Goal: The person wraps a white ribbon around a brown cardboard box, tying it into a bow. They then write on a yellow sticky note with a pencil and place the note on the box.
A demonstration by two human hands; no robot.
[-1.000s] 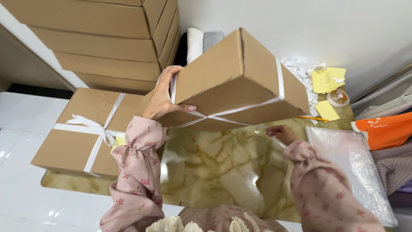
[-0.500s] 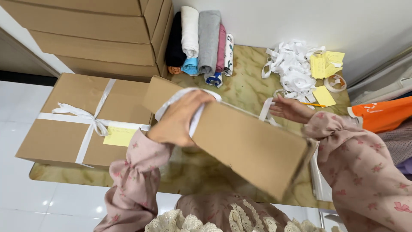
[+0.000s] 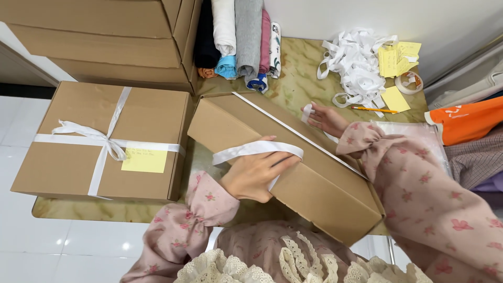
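2 ribbon-tied boxes (image 3: 105, 141) (image 3: 293, 167) are counted, 3 flat cartons (image 3: 99, 42) stacked behind, plus 1 tape roll (image 3: 409, 82) and 1 pencil (image 3: 374, 110).

tied box (image 3: 99, 141) with yellow note (image 3: 144, 160), folded cloths (image 3: 238, 36), ribbon heap (image 3: 356, 63)
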